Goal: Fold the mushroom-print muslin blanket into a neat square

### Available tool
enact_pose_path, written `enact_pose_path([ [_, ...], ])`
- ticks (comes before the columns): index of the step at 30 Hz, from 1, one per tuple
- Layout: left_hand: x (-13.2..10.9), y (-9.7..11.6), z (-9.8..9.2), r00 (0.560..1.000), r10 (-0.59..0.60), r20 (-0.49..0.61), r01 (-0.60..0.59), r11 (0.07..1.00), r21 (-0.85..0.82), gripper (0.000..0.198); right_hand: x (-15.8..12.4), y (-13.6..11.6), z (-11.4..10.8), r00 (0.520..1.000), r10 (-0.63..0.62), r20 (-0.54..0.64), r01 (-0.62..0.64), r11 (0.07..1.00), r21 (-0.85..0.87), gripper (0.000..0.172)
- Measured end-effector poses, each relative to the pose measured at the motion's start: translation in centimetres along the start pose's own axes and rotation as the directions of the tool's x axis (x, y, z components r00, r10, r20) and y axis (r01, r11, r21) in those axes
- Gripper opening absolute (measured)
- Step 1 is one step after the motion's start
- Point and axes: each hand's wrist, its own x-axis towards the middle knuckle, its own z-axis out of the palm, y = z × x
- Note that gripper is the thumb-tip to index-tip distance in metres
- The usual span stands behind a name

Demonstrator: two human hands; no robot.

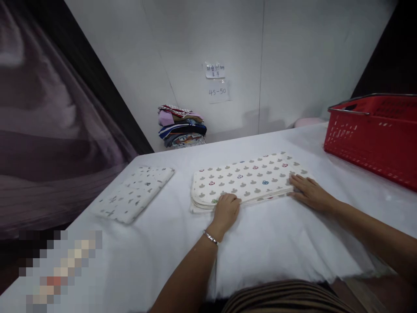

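Note:
A folded white cloth with grey, red and blue mushroom-like prints lies in layers on the white-covered table. At its near edge, left of the middle, my left hand has its fingers bent over the layers; the thumb rests along the edge. My right hand lies on the cloth's right end, fingers stretched out and the thumb by the near edge. Further left is a second folded cloth, white with small grey prints, apart from both hands.
A red plastic basket with a metal handle stands at the right. Beyond the far table edge is a stack of folded fabrics. Paper signs hang on the wall. Shiny draped sheeting borders the left side. A blurred patch hides the lower left corner.

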Motion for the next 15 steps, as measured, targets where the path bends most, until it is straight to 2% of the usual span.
enact_pose_path([
  [3, 0.0, 0.2, -0.1, 1.000, -0.006, -0.005, 0.006, 1.000, 0.023, 0.021, 1.4, -2.8, 0.2, 0.996, -0.082, -0.023, 0.082, 0.997, 0.003, 0.060],
  [7, -0.3, 0.3, -0.7, 1.000, -0.005, -0.010, 0.005, 0.998, 0.055, 0.025, 2.6, -5.6, 1.8, 0.977, -0.212, 0.019, 0.212, 0.977, 0.038, 0.059],
  [11, -0.6, 0.0, -1.3, 0.999, -0.031, -0.013, 0.032, 0.999, 0.007, 0.023, 2.5, -5.2, 3.4, 0.973, -0.223, 0.057, 0.220, 0.974, 0.045, 0.059],
  [15, -0.3, -0.3, -1.2, 0.994, -0.108, -0.028, 0.107, 0.993, -0.042, 0.029, 3.1, -5.5, 2.5, 0.974, -0.193, 0.121, 0.189, 0.981, 0.043, 0.058],
])
